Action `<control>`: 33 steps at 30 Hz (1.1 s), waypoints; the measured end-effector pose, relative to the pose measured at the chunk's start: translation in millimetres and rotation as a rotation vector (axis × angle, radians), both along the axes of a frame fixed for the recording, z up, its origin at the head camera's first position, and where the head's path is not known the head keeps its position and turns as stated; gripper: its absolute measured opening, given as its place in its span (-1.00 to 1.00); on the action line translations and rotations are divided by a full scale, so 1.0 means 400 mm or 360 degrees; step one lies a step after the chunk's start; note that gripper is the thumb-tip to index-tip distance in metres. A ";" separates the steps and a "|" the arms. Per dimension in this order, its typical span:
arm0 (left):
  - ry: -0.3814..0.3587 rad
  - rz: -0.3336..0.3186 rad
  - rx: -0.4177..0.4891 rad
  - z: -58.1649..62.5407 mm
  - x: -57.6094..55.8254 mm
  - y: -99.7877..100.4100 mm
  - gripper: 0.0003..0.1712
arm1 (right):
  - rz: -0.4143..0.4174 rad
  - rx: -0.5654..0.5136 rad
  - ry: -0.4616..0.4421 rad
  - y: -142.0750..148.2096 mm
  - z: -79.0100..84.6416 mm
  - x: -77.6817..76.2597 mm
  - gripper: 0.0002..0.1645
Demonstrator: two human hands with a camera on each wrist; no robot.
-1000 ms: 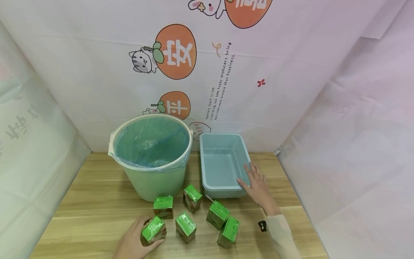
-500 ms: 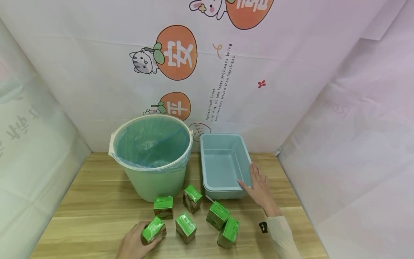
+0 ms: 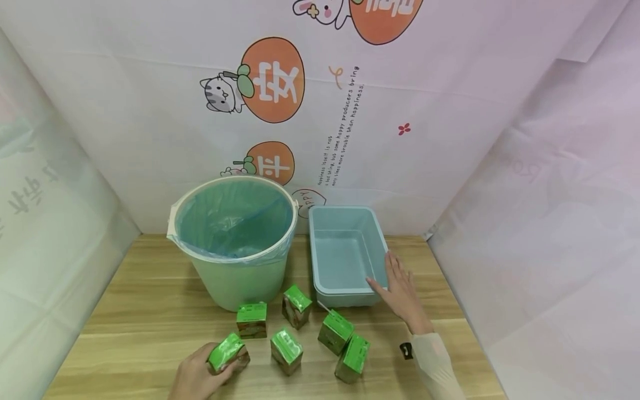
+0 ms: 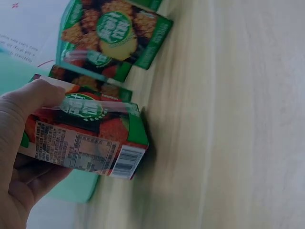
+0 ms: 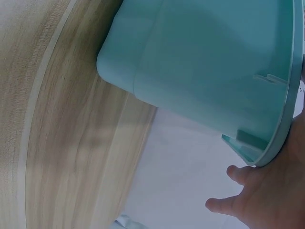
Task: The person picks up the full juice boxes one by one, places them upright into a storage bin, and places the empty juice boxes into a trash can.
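My left hand (image 3: 192,375) grips a small drink carton (image 3: 226,351) with a green top, at the near left of the table. In the left wrist view the thumb lies on the carton's (image 4: 86,126) straw side, and the barcode end faces outward. Several similar cartons stand to its right, among them one carton (image 3: 287,350) close by and a carton (image 3: 336,331) with a straw sticking up. My right hand (image 3: 402,294) rests with extended fingers on the rim of a light blue plastic tub (image 3: 348,291), at its near right corner. The right wrist view shows the tub's outer wall (image 5: 200,62).
A pale green bucket (image 3: 240,283) with a blue plastic liner stands left of the tub. A small black piece (image 3: 406,350) lies by the right sleeve (image 3: 434,355). Printed white cloth (image 3: 350,150) encloses the wooden table (image 3: 125,316) at back and sides.
My left hand has drawn the carton slightly left, away from the others. The right fingers, earlier reaching over the tub's inside, now lie along its right rim.
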State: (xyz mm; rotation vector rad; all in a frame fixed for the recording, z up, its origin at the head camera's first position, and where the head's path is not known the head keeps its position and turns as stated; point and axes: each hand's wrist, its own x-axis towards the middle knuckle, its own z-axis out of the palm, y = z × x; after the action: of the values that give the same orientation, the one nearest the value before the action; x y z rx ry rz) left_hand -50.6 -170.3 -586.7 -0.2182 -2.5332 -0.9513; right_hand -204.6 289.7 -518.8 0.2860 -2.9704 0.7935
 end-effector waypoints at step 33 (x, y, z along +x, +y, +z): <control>0.0060 -0.0623 0.0224 0.398 -0.164 0.131 -0.70 | 0.0004 0.0037 -0.0068 0.006 -0.002 -0.004 0.21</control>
State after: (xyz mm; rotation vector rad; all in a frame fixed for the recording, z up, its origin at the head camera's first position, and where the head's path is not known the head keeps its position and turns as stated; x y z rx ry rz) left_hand -116.0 -117.8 -427.7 -0.7006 -2.4210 -1.2504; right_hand -206.1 292.1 -519.7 0.2775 -3.0218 0.7754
